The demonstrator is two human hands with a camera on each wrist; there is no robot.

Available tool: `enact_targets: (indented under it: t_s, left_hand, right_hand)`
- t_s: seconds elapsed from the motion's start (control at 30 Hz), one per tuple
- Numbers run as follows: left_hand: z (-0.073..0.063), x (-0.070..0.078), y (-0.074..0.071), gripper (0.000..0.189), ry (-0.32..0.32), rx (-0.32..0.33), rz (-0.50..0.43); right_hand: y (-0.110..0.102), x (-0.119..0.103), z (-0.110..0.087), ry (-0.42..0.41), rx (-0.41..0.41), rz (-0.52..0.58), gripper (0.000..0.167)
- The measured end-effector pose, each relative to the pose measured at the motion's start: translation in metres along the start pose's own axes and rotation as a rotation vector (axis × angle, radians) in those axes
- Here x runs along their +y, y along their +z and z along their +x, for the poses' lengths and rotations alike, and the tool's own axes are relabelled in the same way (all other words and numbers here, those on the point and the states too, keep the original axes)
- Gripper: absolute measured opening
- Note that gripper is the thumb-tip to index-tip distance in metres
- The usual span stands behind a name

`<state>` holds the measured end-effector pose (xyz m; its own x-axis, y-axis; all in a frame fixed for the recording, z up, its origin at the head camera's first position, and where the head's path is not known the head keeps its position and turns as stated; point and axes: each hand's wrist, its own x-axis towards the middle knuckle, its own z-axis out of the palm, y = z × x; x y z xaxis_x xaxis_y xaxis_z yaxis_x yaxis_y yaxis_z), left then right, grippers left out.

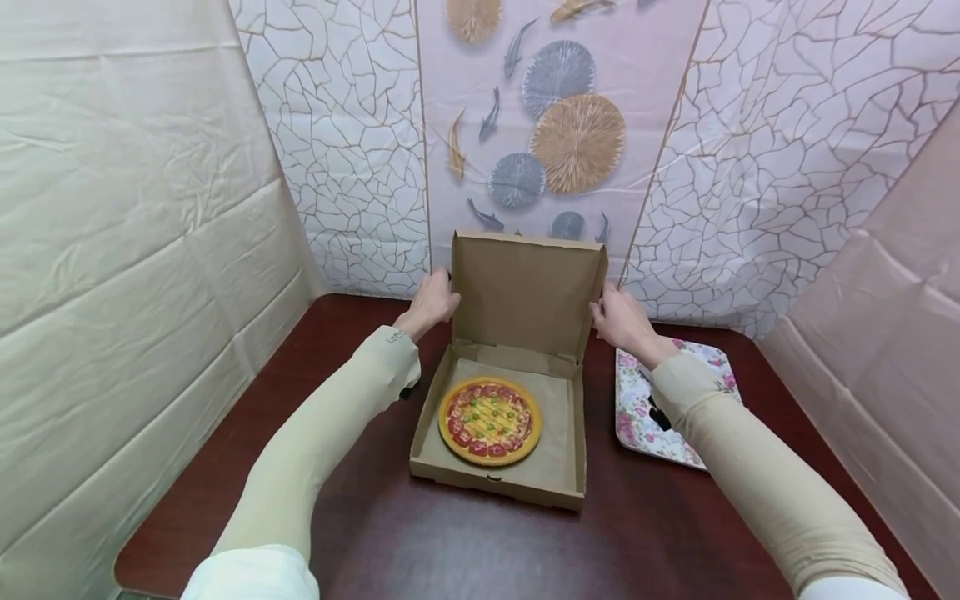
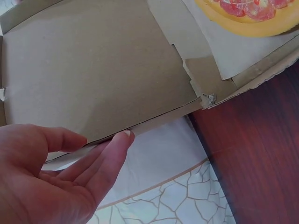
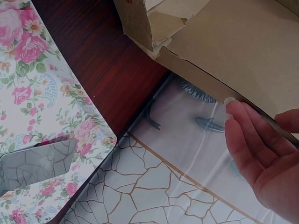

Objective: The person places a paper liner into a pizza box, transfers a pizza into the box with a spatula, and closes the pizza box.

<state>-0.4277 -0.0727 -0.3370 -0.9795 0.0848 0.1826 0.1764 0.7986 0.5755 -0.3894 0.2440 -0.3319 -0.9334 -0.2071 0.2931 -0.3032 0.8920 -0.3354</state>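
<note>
A cardboard pizza box (image 1: 498, 490) stands on the table with its lid (image 1: 525, 292) raised at the back. Inside, on a sheet of paper (image 1: 555, 400), lies a pizza (image 1: 490, 421) on a yellow round base. My left hand (image 1: 435, 298) pinches the lid's left edge; in the left wrist view its thumb and fingers lie on either side of that edge. On the opposite edge, my right hand (image 1: 621, 317) holds the lid between thumb and fingers, as the right wrist view shows.
Right of the box lies a floral board (image 1: 693, 446), partly under my right forearm. A flat, shiny metal blade (image 3: 39, 163) rests on it; its handle is out of the right wrist view. Behind the dark red table (image 1: 480, 546) hangs a patterned cloth (image 1: 360, 167).
</note>
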Motion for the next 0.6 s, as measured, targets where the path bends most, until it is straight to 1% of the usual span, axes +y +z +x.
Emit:
enact_targets:
  t_s: [0.13, 0.27, 0.37, 0.53, 0.6]
  left_hand:
    - [-0.001, 0.0, -0.002, 0.034, 0.023, 0.0, 0.005]
    - [-0.003, -0.003, -0.004, 0.039, 0.038, -0.009, 0.008]
    - [-0.005, -0.004, -0.005, 0.041, 0.043, -0.033, -0.004]
    - [-0.011, -0.003, -0.01, 0.037, 0.043, -0.084, -0.041]
    - [-0.012, -0.004, -0.012, 0.043, 0.048, -0.113, -0.065]
  right_hand:
    - [-0.001, -0.001, -0.004, 0.002, -0.019, 0.027, 0.023]
    - [-0.002, -0.003, -0.006, -0.006, -0.025, 0.052, 0.031]
    - [-0.003, -0.004, -0.007, -0.027, -0.028, 0.066, 0.036]
    - [-0.005, -0.005, -0.011, -0.088, -0.042, 0.069, 0.042]
    - [-0.005, -0.004, -0.013, -0.101, -0.05, 0.088, 0.047]
